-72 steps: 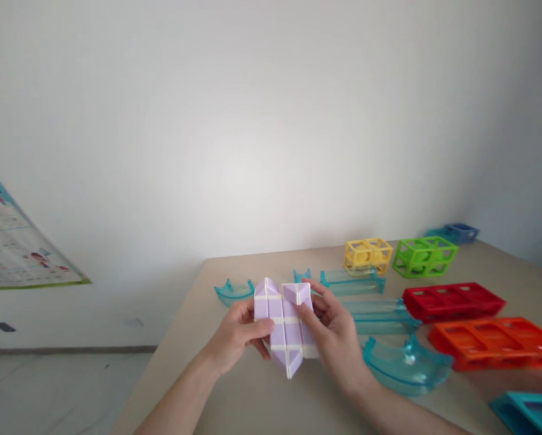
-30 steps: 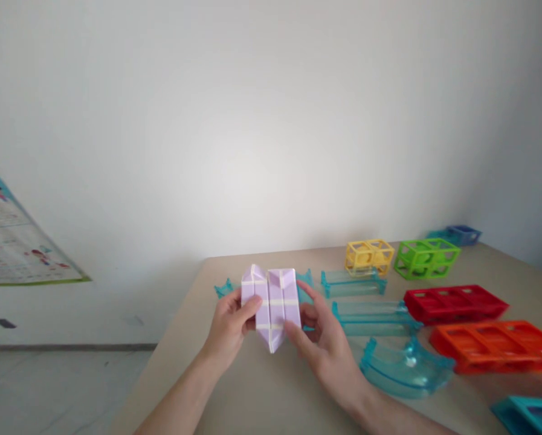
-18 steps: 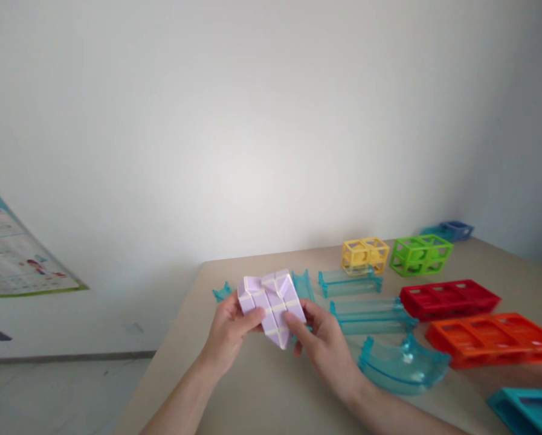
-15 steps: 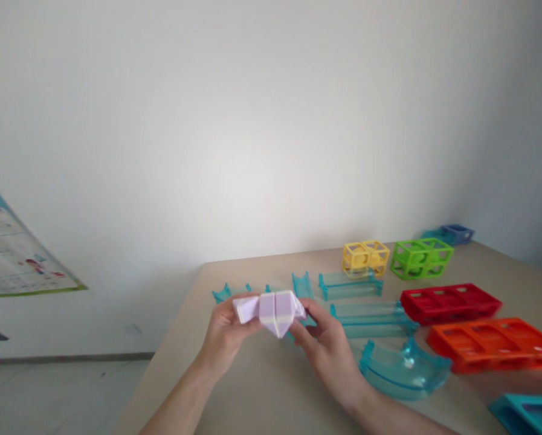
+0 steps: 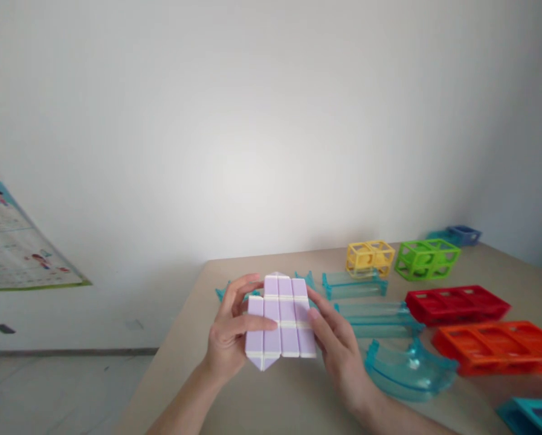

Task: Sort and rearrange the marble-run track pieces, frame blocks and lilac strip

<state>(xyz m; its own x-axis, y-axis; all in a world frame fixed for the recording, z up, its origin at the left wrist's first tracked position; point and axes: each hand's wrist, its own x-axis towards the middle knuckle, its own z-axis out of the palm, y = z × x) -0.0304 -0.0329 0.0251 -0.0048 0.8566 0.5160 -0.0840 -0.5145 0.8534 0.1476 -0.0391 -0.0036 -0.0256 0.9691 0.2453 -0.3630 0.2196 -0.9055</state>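
Note:
A lilac and white twisty snake puzzle (image 5: 289,311) is held up over the table, folded into a flattish block of side-by-side segments with a pointed wedge at its lower left. Its broad face is turned toward me. My left hand (image 5: 229,332) grips the left side, thumb lying across the front and fingers curled behind the upper left edge. From the right, my right hand (image 5: 338,347) holds the other edge with its thumb at the front; the fingers behind are partly hidden. Behind the hands lie clear blue track pieces (image 5: 354,285), partly covered by the puzzle.
On the table (image 5: 171,386), a curved clear blue track (image 5: 411,371) lies beside my right forearm. Further right are an orange frame (image 5: 501,347), a red frame (image 5: 456,304) and a teal piece (image 5: 531,415). Yellow (image 5: 370,258) and green (image 5: 427,260) open-frame blocks stand near the wall.
The puzzle has tilted from nearly edge-on to showing its broad segmented face. My left thumb now lies across its front, and both hands have shifted their hold.

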